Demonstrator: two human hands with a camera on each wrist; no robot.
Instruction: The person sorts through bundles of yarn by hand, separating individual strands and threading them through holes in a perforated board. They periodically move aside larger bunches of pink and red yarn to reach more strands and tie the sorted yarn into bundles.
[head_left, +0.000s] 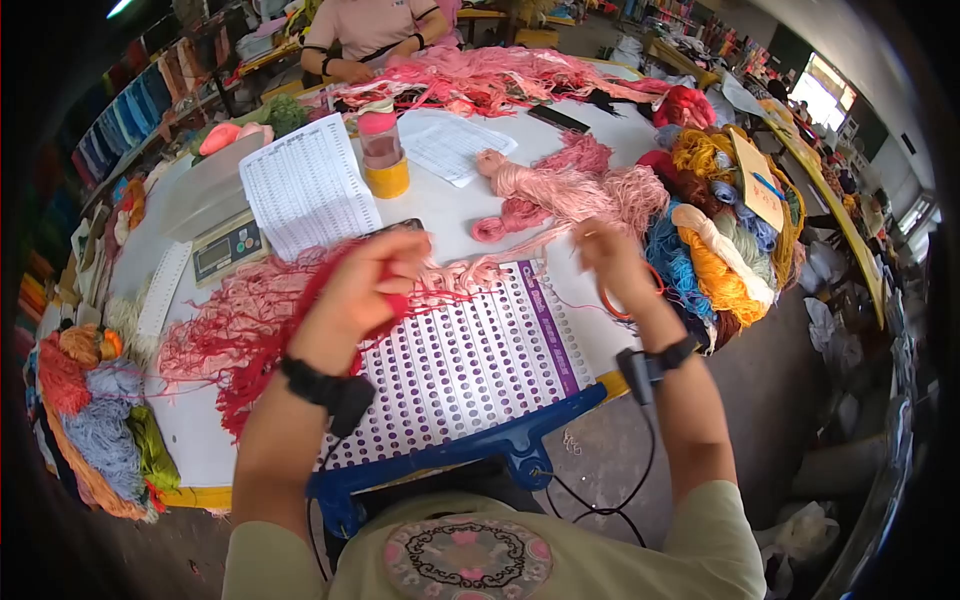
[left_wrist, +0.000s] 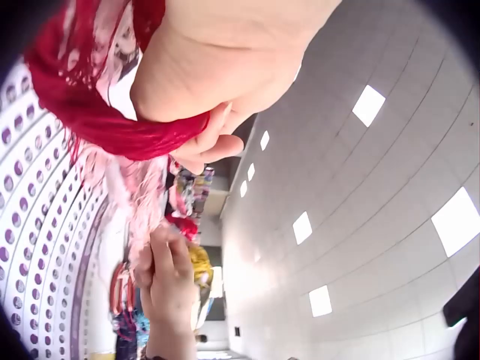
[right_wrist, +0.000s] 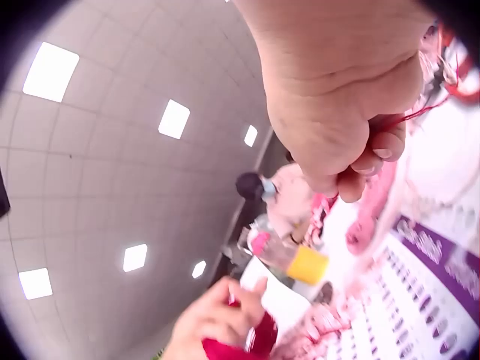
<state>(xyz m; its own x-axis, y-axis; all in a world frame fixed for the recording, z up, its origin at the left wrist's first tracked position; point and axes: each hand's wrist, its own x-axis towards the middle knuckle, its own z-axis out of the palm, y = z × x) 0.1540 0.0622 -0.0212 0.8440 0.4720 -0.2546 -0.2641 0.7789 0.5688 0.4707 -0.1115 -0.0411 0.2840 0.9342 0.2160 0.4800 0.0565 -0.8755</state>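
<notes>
Crimson yarn (left_wrist: pixel 112 133) loops across the palm of my left hand (head_left: pixel 362 285), whose fingers curl round it in the left wrist view; its strands trail down over the pink yarn (head_left: pixel 240 315). My right hand (head_left: pixel 618 265) is raised to the right, above the table edge. In the right wrist view its fingers are curled and pinch a thin red thread (right_wrist: pixel 429 110). Beneath and between the hands lies a white card (head_left: pixel 450 360) with rows of purple-ringed holes. A light pink hank (head_left: pixel 560 195) lies behind the hands.
Paper sheets (head_left: pixel 308 185), a jar with a yellow base (head_left: pixel 387 180) and a scale (head_left: pixel 228 245) stand at the back left. Multicoloured yarn (head_left: pixel 715 250) bulges at the right edge, more (head_left: pixel 110 420) at the left. A blue clamp-like frame (head_left: pixel 470 445) borders the front. Another person sits opposite.
</notes>
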